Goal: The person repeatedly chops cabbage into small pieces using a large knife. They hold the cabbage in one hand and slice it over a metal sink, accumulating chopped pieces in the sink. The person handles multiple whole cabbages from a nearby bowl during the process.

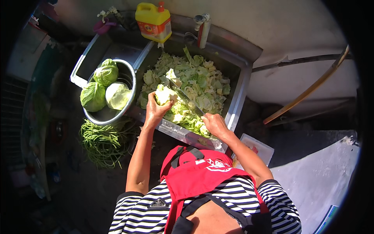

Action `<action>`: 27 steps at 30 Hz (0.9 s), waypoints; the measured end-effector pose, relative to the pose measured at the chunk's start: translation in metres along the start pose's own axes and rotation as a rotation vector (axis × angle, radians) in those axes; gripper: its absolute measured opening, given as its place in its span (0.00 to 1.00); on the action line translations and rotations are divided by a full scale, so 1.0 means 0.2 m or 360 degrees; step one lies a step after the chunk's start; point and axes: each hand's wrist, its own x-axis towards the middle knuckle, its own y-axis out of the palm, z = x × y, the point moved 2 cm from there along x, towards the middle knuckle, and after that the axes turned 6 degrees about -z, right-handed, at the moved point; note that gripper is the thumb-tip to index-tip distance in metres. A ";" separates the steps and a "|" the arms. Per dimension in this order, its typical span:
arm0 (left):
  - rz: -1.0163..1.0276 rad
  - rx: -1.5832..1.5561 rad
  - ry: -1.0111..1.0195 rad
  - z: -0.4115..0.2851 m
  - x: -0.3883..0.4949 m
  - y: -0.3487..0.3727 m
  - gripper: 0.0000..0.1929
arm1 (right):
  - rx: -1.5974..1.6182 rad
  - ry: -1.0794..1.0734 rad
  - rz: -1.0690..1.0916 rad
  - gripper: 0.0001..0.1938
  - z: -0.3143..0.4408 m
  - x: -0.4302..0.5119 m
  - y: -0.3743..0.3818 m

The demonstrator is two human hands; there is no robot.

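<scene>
My left hand [156,109] grips a cut piece of cabbage [164,94] above the near left part of a metal sink basin [233,108]. In my right hand [215,124] is the handle of a kitchen knife [187,98]. Its blade slants up and left, beside the held cabbage, and a pale cabbage piece [172,75] shows at the blade's far end. Below both hands, chopped cabbage [201,77] covers most of the basin. The knife's handle is mostly hidden by my fingers.
Left of the basin, a metal bowl [133,84] holds three whole cabbages [105,73]. Green long beans [99,140] lie below it. A yellow jug [153,23] and a white pipe [204,32] stand at the back. Right, a wooden pole [309,90] leans, and a white container [260,149] sits nearby.
</scene>
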 end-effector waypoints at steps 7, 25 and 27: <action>0.0365 -0.1050 -0.0303 -0.07 -0.03 -0.04 0.44 | 0.0999 0.0793 0.0112 0.22 0.08 -0.07 -0.12; 0.0024 -0.0095 -0.0205 0.04 -0.05 -0.01 0.44 | 0.0409 0.0096 -0.0083 0.13 0.16 -0.09 -0.15; 0.0167 -0.0072 -0.0380 0.08 -0.06 -0.05 0.43 | 0.0430 0.0161 -0.0029 0.13 0.13 -0.09 -0.13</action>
